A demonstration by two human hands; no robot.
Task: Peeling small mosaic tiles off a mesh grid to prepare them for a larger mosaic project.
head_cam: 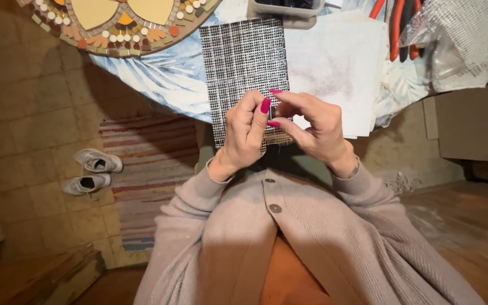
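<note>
Now | both hands' grip pinches small dark tile point(270, 113) over mesh sheet point(244, 62) | blue-patterned table point(165, 73) | tiled floor point(24, 118), striped rug point(148, 169)

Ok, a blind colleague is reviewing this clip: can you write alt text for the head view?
Seen from above, a person's left hand and right hand pinch a small dark tile over a sheet of mosaic mesh on a table's edge. A round mosaic lies at upper left, and white sneakers sit on the floor.
</note>
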